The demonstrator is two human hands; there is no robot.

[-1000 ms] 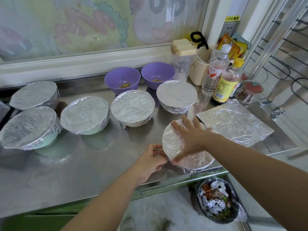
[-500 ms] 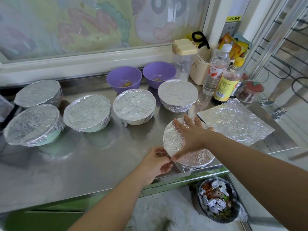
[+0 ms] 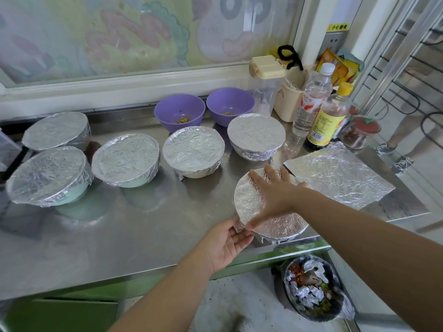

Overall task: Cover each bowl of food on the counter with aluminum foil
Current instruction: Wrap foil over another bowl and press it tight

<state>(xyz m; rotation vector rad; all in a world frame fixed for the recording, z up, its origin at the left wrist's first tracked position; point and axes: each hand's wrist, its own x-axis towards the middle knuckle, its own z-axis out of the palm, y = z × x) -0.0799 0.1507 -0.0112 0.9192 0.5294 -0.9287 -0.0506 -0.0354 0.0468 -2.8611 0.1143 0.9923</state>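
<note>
Steel counter (image 3: 119, 231), painted window (image 3: 119, 32), right hand (image 3: 275, 195) flat on foiled bowl (image 3: 249, 204), left hand (image 3: 225, 243) pinching its rim

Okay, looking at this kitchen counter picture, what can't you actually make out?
1. Head view, the food in each covered bowl, for instance the round foil-covered bowl at the counter's front edge: hidden by foil.
2. Head view, whether the left hand pinches or only presses that bowl's foil edge: crumpled foil hides the contact.
3. Head view, print on the yellow-labelled bottle: too small.
4. Head view, clear container at the left: cut off by the frame edge.
</note>
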